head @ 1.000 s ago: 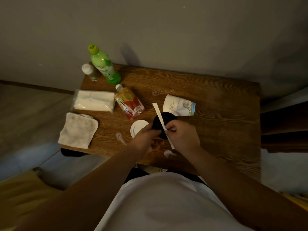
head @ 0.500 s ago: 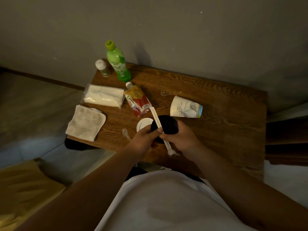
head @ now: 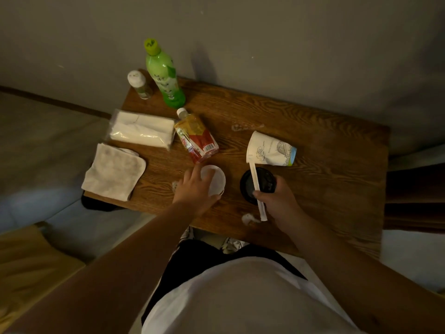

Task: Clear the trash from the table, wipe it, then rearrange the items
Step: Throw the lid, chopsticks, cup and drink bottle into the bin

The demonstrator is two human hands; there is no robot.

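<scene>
My right hand (head: 277, 201) grips a black cup (head: 261, 183) above the wooden table (head: 325, 165), pinning a white wrapped straw (head: 256, 189) across its rim with the thumb. My left hand (head: 195, 189) lies over a white round lid (head: 216, 182) on the table, fingers spread on it. A white paper cup (head: 269, 149) lies on its side just behind the black cup. A red and yellow drink pouch (head: 196, 138) lies flat behind the lid. A small crumpled scrap (head: 248, 219) sits at the near edge, and a clear wrapper scrap (head: 245, 127) lies further back.
A green bottle (head: 165, 75) and a small white-capped bottle (head: 139, 84) stand at the far left corner. A tissue pack (head: 142, 131) and a folded grey cloth (head: 114, 172) lie at the left edge. A wall stands right behind the table.
My left hand has let go of the black cup and moved left onto the white lid. The right hand keeps the cup and straw. The view has shifted left.
</scene>
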